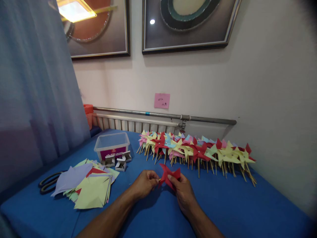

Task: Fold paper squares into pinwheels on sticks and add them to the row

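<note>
Holds a red paper pinwheel above the blue cloth-covered counter, low in the middle of the view, with the right hand closed on one side of it, thumb laid on top; pinches the visible tip of a thin pale stick in the left hand, fingers curled, right at the pinwheel's edge; cannot tell of any join between the two.

Has three small open boxes of thin cardboard ahead to the left, with tiny dark, shiny pieces in the nearest; has a see-through plastic tub just behind them, rectangular, with a purple printed label; has a red-orange basket with latticed sides farther back, contents hidden.

Has a loose heap of matte paper sheets at the left, yellow, lilac, green and red, some slit inward from the corners; has black-handled scissors beside it, blades out of sight.

Has a dense row of pinwheels beyond the hands toward the right, many-coloured, with pointed blades and slender wooden sticks; faces a ribbed radiator, a smooth white wall and, at the left, a softly folded blue curtain.
</note>
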{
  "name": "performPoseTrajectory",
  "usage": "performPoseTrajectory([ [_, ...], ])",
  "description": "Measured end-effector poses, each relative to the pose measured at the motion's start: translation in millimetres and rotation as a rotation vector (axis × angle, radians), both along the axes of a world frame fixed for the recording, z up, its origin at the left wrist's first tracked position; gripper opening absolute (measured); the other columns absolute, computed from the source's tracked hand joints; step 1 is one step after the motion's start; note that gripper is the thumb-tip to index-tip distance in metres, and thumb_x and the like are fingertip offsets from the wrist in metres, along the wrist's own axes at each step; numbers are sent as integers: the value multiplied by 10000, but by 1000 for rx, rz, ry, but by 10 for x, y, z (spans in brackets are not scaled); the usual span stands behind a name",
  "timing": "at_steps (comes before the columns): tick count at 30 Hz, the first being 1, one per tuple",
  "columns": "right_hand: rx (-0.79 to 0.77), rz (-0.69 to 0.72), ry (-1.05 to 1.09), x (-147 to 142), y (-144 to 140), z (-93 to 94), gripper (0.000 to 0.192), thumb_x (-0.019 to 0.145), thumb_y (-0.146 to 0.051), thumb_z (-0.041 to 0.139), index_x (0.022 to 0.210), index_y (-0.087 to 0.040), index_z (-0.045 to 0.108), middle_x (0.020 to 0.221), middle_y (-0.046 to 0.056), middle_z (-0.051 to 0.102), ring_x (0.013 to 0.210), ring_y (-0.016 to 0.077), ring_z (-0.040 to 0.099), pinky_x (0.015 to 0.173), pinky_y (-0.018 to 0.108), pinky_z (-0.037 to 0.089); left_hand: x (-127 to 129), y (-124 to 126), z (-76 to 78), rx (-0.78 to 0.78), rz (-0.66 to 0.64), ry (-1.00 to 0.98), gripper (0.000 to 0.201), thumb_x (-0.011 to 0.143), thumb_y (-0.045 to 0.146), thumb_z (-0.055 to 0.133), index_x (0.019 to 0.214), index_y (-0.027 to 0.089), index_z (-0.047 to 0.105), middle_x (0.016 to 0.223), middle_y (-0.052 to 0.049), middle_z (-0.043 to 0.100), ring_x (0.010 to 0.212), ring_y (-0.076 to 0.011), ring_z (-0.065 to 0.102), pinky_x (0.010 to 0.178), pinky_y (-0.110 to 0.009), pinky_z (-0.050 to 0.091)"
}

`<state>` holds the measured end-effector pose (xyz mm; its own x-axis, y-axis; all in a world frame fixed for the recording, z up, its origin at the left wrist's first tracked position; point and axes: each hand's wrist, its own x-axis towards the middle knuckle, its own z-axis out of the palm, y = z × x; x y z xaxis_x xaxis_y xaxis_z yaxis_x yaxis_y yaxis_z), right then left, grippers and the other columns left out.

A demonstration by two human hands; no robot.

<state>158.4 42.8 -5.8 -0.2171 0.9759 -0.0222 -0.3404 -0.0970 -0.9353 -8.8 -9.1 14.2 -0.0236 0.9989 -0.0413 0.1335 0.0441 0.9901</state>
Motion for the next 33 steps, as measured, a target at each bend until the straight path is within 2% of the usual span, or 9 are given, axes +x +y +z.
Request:
performPoseTrajectory([
  [15, 23, -43, -8, 12, 30, -24, 350, 593, -398, 887, 800, -199, 687, 655, -27, 702, 580, 157, 606, 601, 283, 479, 73, -36, 0, 20, 7, 21, 197, 745, 357, 641, 708, 187, 550, 498, 65, 483, 455, -83, 343, 495, -249, 239],
  [33, -16, -48, 33, -5, 39, 11, 362, 552, -371, 898, 787, -200, 682, 647, -27, 702, 577, 157, 601, 610, 287, 480, 120, -45, 18, 16, 23, -10, 154, 742, 310, 610, 684, 194, 526, 461, 84, 428, 431, -72, 293, 476, -240, 221],
])
